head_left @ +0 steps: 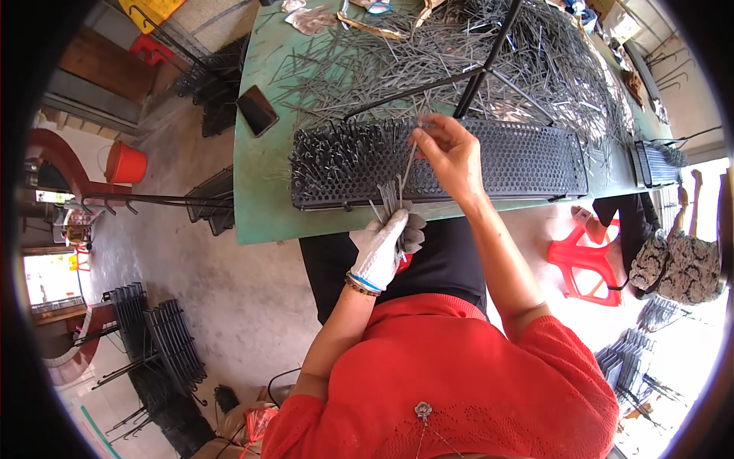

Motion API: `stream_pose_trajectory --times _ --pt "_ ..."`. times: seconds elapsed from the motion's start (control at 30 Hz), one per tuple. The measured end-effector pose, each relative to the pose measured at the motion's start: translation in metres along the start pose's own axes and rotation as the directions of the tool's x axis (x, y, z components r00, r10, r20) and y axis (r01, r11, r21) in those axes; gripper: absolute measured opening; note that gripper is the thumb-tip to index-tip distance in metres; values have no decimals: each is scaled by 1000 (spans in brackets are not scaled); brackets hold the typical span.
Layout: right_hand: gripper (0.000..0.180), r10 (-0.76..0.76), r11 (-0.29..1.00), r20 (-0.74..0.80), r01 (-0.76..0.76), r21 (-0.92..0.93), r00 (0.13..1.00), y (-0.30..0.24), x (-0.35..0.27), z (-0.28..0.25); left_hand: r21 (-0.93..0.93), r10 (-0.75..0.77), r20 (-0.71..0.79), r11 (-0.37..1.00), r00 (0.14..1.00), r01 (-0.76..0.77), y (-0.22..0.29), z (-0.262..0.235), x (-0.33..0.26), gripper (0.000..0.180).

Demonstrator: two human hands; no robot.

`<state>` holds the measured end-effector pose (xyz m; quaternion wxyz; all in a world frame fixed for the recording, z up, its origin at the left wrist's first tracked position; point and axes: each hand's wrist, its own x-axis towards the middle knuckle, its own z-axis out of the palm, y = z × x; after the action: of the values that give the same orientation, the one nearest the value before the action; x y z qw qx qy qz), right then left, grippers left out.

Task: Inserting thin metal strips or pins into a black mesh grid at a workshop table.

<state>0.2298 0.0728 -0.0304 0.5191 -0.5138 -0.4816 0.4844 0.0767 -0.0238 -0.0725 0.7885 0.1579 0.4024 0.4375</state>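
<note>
In a white and grey work glove, my left hand [384,249] is closed around a bundle of thin grey metal rods [391,197], just off the front edge of the table. My bare right hand [451,157] pinches a single thin metal rod [409,164] between thumb and fingertips, its lower end close to the bundle. Both hands are at a long black perforated metal tray [508,164] lying on the table. Many short dark rods [336,161] stand upright, packed into the holes of its left part. Holes in the middle and right part show bare.
A large heap of loose rods [367,84] covers the back of the green table [264,183]. Black bars [478,73] rise behind the tray. A phone [258,111] lies at left. Red stool [585,256] and another person's patterned sleeve [677,264] are at right; black racks [164,336] stand lower left.
</note>
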Motion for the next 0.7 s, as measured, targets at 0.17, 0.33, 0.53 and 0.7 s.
stream_pose_trajectory --times 0.17,0.33,0.53,0.7 --pt "29 -376 908 -63 355 -222 924 3 18 17 13 -34 -23 999 999 34 0 3 0 21" --pt "27 -538 789 -37 488 -372 842 11 22 27 -54 -52 91 997 994 57 5 1 -1 21" --pt "24 -615 698 21 556 -451 788 12 21 30 -40 -73 53 996 996 75 5 -1 -1 24" --pt "18 -658 559 198 647 -518 727 24 22 25 -26 -111 80 993 991 114 10 5 -5 26"
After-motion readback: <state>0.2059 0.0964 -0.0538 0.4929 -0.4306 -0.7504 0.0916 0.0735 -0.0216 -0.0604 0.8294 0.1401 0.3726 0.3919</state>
